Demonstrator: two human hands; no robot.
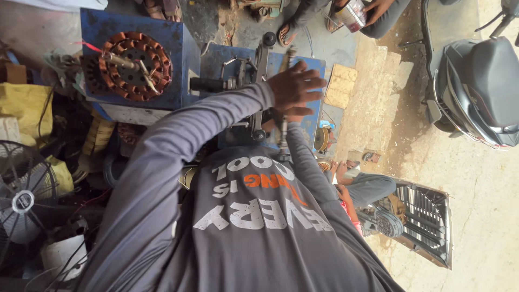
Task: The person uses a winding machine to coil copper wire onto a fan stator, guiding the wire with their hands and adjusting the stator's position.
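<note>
Head view, strongly rotated. Largest item: a grey scooter parked on the concrete at 2 o'clock, well apart from the work. Next, the blue metal box at 11 o'clock, which carries a round copper-wound stator on its face, mounted on a spindle, presumably so the coil can be turned while wire is laid. Beside it, at 12 o'clock, a blue winding machine with a black crank handle projecting toward the stator; it sits close in front of the person, likely for reach. A table fan lies at 8 o'clock among clutter, and a metal grille leans at 4 o'clock. Left hand: arm in a long grey sleeve, stretched forward and bent at the elbow, hand flat over the top of the machine, fingers spread and extended, not seen closed on anything. Right hand: mostly hidden beneath the left, against the machine's upright bar; cannot tell whether its fingers grip. Another person's hands at 1 o'clock hold a shiny metal can.
</note>
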